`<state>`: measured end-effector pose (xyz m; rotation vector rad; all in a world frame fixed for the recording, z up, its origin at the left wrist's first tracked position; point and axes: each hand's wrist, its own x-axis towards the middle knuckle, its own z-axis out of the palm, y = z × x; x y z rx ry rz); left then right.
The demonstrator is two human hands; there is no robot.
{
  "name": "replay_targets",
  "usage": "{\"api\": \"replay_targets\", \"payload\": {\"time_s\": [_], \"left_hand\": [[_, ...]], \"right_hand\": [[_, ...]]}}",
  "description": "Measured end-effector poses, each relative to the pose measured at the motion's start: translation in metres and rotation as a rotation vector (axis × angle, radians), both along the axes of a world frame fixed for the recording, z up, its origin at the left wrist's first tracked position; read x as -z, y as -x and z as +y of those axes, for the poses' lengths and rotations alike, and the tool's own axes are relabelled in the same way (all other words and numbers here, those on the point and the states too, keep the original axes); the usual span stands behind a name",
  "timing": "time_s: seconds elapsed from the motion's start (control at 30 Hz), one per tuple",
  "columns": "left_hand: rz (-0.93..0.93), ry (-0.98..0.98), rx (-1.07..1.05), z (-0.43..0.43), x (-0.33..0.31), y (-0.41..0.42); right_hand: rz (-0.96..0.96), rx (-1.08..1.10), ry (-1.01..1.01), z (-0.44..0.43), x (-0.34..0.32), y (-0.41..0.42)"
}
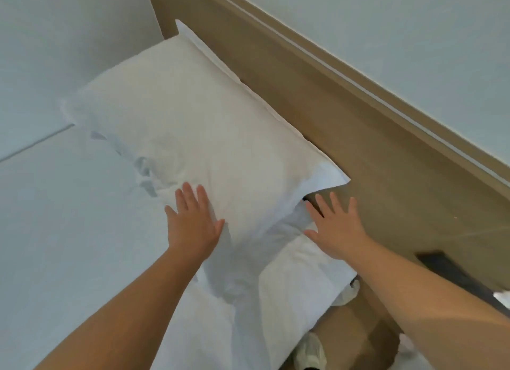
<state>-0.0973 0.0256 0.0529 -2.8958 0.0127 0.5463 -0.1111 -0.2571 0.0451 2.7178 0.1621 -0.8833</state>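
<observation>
A bed [69, 231] with a white sheet fills the left and near side, and a tan wooden headboard [358, 149] runs along its right, from far left to near right. A plump white pillow [193, 127] lies on the bed against that headboard. The left hand [194, 223] lies flat on the pillow's near edge and the right hand [335, 231] is spread just beside its right end, each grip released, fingers straight, grasping nothing.
</observation>
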Motion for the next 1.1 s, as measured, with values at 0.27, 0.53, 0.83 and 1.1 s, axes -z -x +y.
{"api": "replay_targets", "payload": {"time_s": [0.27,0.53,0.83,1.1], "left_hand": [[0.094,0.006,0.661,-0.046,-0.010,0.099],[0.290,0.092,1.054,-0.133,0.011,0.268],[0.476,0.153,1.349,-0.173,0.026,0.517],[0.622,0.021,1.524,-0.147,0.056,0.714]], "right_hand": [[-0.041,0.353,-0.090,0.006,0.000,0.221],[0.065,0.779,-0.045,-0.007,0.010,0.451],[0.059,1.500,-0.126,0.056,0.030,0.706],[0.016,2.032,-0.128,0.115,0.052,0.941]]}}
